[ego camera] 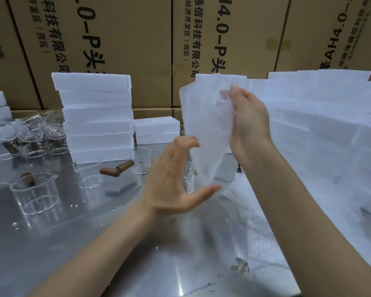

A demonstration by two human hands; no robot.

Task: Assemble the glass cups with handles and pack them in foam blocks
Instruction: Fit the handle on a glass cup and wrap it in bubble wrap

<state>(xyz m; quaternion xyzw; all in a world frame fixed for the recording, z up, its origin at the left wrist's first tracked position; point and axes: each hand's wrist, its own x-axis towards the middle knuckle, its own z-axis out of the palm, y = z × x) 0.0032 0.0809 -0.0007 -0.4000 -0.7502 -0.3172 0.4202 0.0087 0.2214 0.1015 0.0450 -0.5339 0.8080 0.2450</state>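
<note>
My right hand (247,123) pinches the upper edge of a thin white foam sheet or bag (206,125), held up in the air over the metal table (94,243). Just left of the sheet's lower end, my left hand (176,179) is spread, fingers curved, thumb near the sheet's bottom edge. A glass cup (33,194) with a brown handle stands at the left. Two more glass cups (90,172) (140,160) stand mid-table, with loose brown handles (116,169) between them. White foam blocks (96,116) are stacked behind.
More foam blocks (321,129) pile up at the right, and a low pair (156,130) sits centre back. Several glass cups (36,133) cluster at the far left. Cardboard boxes (120,39) wall off the back. Bubble wrap (251,221) lies by my right forearm.
</note>
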